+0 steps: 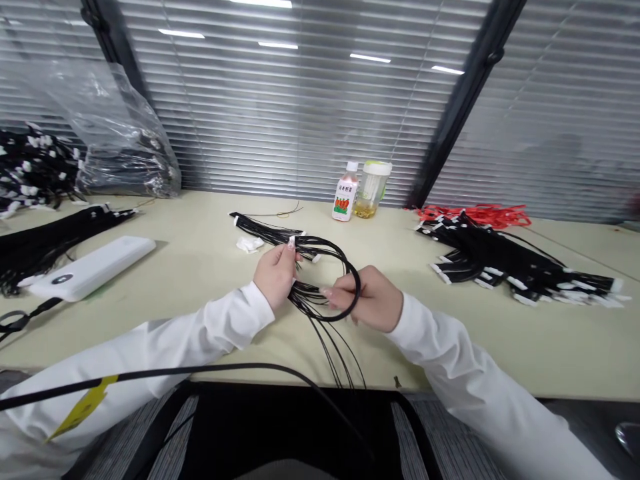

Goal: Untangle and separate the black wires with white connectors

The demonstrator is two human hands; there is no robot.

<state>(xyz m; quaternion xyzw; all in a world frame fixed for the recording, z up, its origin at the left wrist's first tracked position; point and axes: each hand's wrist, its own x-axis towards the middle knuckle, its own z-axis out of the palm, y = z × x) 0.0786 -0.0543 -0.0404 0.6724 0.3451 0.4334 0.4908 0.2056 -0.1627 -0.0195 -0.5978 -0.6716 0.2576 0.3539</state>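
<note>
A bundle of thin black cables (356,277) bends in a loop between my hands, just above the table. My left hand (277,273) pinches it near a small white connector at the loop's left side. On the right of the loop, my right hand (369,297) has its fingers closed around the cables. Loose black ends hang from the lower part toward the table's front edge. Behind my left hand lies another stretch of black cables (260,230) with white connectors, and beside it a crumpled white scrap (249,245).
At the back stand a labelled bottle (345,193) and a lidded cup (372,190). Black cable bundles (490,253) and red strips (480,215) lie right. Left are a white power bank (95,267), scissors (20,321), more cables (55,237) and a plastic bag (130,147).
</note>
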